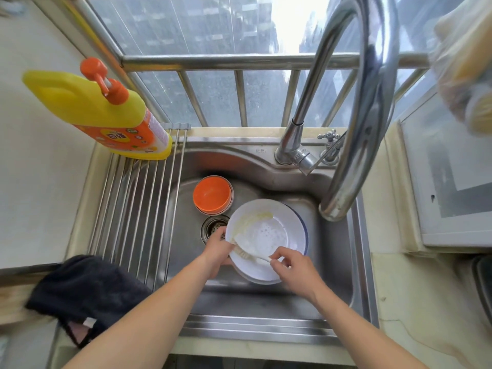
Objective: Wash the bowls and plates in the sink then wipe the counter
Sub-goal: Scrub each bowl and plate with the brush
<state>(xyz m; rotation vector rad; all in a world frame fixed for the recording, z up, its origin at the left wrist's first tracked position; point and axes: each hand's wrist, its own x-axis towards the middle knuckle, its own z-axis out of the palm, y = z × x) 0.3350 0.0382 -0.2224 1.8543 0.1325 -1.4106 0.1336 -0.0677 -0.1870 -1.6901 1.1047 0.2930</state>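
Hands (292, 270) scrub glossy round white plate (269, 235) with bristly brush (249, 253).

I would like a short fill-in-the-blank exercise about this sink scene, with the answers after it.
1. The left hand holds the rim of the white ____.
2. The right hand scrubs with a ____.
3. The bowl beside the drain is ____ in colour.
4. The soap bottle stands on the ____ over the sink.

Answers: plate; brush; orange; rack
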